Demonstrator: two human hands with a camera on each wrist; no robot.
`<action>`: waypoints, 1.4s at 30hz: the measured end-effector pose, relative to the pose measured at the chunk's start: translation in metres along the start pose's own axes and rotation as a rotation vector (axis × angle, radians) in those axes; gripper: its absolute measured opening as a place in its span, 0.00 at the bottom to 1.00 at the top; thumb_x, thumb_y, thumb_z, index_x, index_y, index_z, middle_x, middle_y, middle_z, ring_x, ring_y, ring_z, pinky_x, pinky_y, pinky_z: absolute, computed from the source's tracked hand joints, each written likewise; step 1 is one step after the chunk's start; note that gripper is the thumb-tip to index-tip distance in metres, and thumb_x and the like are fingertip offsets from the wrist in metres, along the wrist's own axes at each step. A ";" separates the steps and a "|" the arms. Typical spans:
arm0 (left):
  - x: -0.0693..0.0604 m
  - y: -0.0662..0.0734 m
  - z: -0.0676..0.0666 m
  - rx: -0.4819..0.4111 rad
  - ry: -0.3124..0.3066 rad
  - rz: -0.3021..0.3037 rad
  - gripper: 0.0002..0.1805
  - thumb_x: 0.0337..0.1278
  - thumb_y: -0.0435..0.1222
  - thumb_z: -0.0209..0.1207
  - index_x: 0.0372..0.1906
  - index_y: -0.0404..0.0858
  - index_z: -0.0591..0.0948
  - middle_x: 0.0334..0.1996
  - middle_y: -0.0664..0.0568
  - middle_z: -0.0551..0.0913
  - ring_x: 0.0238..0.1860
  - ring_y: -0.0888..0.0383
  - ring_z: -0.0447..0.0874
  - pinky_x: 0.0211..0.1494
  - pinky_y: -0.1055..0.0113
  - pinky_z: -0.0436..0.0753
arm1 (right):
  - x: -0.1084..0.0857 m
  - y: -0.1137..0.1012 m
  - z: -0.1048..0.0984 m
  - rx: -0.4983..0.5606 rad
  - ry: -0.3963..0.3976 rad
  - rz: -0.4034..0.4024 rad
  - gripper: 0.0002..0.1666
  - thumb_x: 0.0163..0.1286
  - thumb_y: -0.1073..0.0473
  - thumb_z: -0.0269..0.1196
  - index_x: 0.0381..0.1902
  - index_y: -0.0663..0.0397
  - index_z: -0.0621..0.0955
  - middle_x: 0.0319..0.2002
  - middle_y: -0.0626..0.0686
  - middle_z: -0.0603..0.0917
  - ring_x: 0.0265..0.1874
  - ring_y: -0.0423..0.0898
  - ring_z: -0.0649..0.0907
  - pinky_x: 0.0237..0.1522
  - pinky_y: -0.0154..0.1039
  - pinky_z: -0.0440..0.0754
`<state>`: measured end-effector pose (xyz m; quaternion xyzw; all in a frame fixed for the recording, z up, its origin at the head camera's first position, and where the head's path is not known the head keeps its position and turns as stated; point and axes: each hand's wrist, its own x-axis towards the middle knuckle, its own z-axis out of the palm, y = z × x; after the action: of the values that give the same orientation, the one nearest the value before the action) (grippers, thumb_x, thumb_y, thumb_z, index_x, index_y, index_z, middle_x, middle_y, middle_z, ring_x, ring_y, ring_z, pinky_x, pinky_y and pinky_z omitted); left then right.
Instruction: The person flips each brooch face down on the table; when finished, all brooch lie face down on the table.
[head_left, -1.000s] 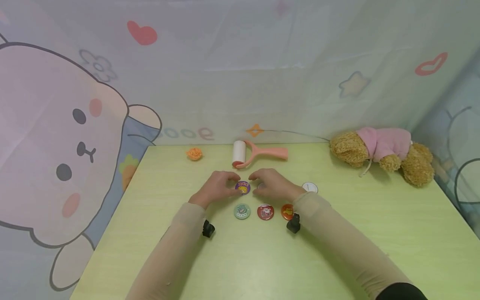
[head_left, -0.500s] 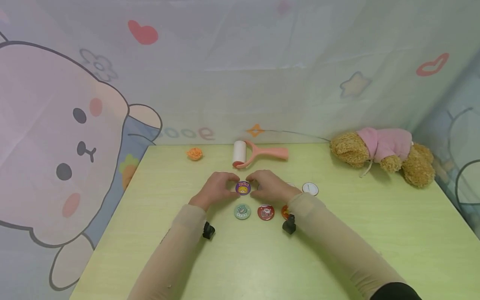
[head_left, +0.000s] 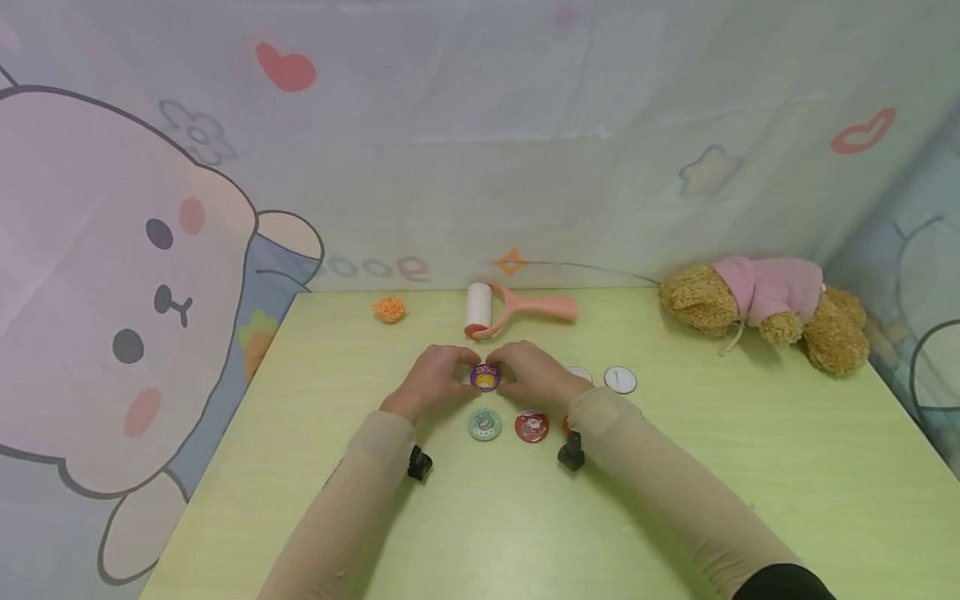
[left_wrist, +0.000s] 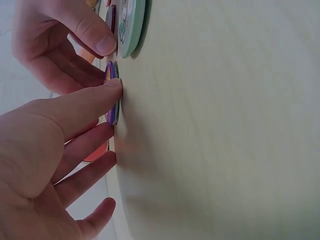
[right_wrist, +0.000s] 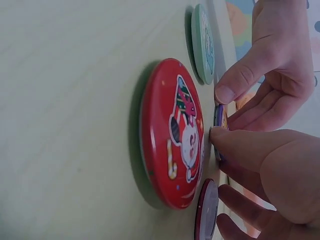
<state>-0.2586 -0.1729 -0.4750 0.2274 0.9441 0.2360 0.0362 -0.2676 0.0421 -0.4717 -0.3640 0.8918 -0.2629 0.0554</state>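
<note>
A small round purple badge (head_left: 485,380) with a yellow figure lies between the two hands. My left hand (head_left: 429,383) has its thumb and index finger round the badge's left side; in the left wrist view the thumb overlaps the purple badge (left_wrist: 109,118). From the other side, my right hand (head_left: 537,375) pinches it, its thumb across the edge in the right wrist view. Nearer me lie a green badge (head_left: 485,425) and a red badge (head_left: 532,426), which looks large in the right wrist view. The right sleeve partly hides an orange badge (head_left: 566,424).
Two white discs (head_left: 620,380) (head_left: 580,374) lie right of the hands, one partly hidden. Behind stand a pink-handled roller (head_left: 479,308) and an orange crumpled piece (head_left: 389,309). A plush bear (head_left: 772,292) in pink lies at the table's back right.
My right hand has moved left, closing in on the purple badge, and its sleeve now covers more of the orange badge. My left hand has barely moved.
</note>
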 end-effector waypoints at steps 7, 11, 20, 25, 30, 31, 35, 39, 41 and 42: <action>-0.003 0.001 0.002 0.002 0.026 0.033 0.23 0.52 0.36 0.79 0.53 0.36 0.88 0.52 0.48 0.91 0.58 0.48 0.86 0.67 0.53 0.79 | 0.000 -0.001 0.000 -0.011 0.005 0.008 0.24 0.63 0.67 0.75 0.57 0.66 0.85 0.53 0.58 0.89 0.55 0.56 0.86 0.66 0.52 0.78; -0.003 0.002 0.002 0.005 0.033 0.049 0.22 0.52 0.36 0.79 0.53 0.35 0.89 0.51 0.48 0.91 0.57 0.48 0.87 0.66 0.53 0.80 | 0.000 -0.001 0.001 -0.021 0.005 0.011 0.23 0.62 0.66 0.75 0.56 0.65 0.86 0.52 0.57 0.90 0.54 0.55 0.86 0.65 0.52 0.79; -0.004 0.005 0.000 0.011 0.024 0.041 0.22 0.53 0.36 0.79 0.53 0.36 0.88 0.51 0.47 0.91 0.56 0.47 0.87 0.65 0.52 0.81 | 0.003 0.002 0.003 -0.035 0.008 0.013 0.20 0.63 0.66 0.75 0.53 0.61 0.87 0.48 0.53 0.90 0.50 0.51 0.87 0.61 0.49 0.81; -0.004 0.004 -0.001 0.011 0.025 0.049 0.21 0.54 0.37 0.78 0.53 0.36 0.88 0.51 0.48 0.91 0.56 0.47 0.87 0.65 0.52 0.81 | 0.004 0.004 0.004 -0.045 0.012 0.016 0.18 0.64 0.64 0.75 0.52 0.60 0.88 0.46 0.52 0.91 0.48 0.50 0.87 0.60 0.49 0.81; -0.003 0.003 -0.001 0.006 0.022 0.055 0.21 0.54 0.37 0.78 0.53 0.37 0.89 0.50 0.49 0.91 0.55 0.48 0.87 0.64 0.52 0.81 | 0.004 0.005 0.005 -0.044 0.017 0.004 0.16 0.65 0.63 0.75 0.50 0.58 0.88 0.45 0.51 0.91 0.47 0.49 0.87 0.59 0.48 0.82; -0.003 0.002 -0.001 0.006 0.019 0.054 0.21 0.54 0.38 0.78 0.53 0.37 0.89 0.50 0.49 0.91 0.55 0.48 0.87 0.64 0.52 0.81 | 0.004 0.005 0.005 -0.045 0.017 0.001 0.16 0.65 0.63 0.75 0.50 0.58 0.88 0.45 0.51 0.91 0.47 0.49 0.87 0.59 0.48 0.82; -0.002 0.001 -0.002 0.004 0.012 0.055 0.21 0.55 0.38 0.78 0.53 0.36 0.89 0.50 0.49 0.91 0.55 0.48 0.87 0.64 0.52 0.81 | 0.004 0.006 0.005 -0.047 0.018 -0.006 0.17 0.66 0.62 0.75 0.51 0.59 0.88 0.46 0.51 0.91 0.48 0.49 0.87 0.60 0.48 0.82; -0.002 0.000 -0.003 -0.008 0.014 0.064 0.21 0.55 0.38 0.78 0.53 0.36 0.89 0.50 0.48 0.91 0.55 0.48 0.87 0.65 0.52 0.81 | 0.004 0.005 0.004 -0.044 0.015 -0.003 0.17 0.67 0.61 0.75 0.53 0.59 0.88 0.48 0.52 0.91 0.50 0.50 0.87 0.61 0.48 0.81; -0.002 0.000 -0.004 -0.021 0.017 0.065 0.21 0.54 0.37 0.78 0.53 0.35 0.89 0.50 0.48 0.91 0.56 0.47 0.87 0.65 0.52 0.81 | 0.003 0.005 0.003 -0.043 0.012 0.003 0.18 0.68 0.61 0.74 0.54 0.60 0.87 0.49 0.52 0.90 0.51 0.50 0.87 0.61 0.47 0.81; -0.002 0.000 -0.004 -0.030 0.018 0.064 0.21 0.54 0.37 0.78 0.53 0.35 0.89 0.50 0.47 0.91 0.56 0.47 0.87 0.65 0.52 0.81 | 0.003 0.005 0.003 -0.042 0.012 0.005 0.18 0.68 0.60 0.74 0.54 0.60 0.87 0.49 0.52 0.90 0.51 0.50 0.87 0.61 0.47 0.81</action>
<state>-0.2575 -0.1757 -0.4717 0.2548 0.9329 0.2533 0.0237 -0.2721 0.0413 -0.4765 -0.3613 0.8983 -0.2463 0.0431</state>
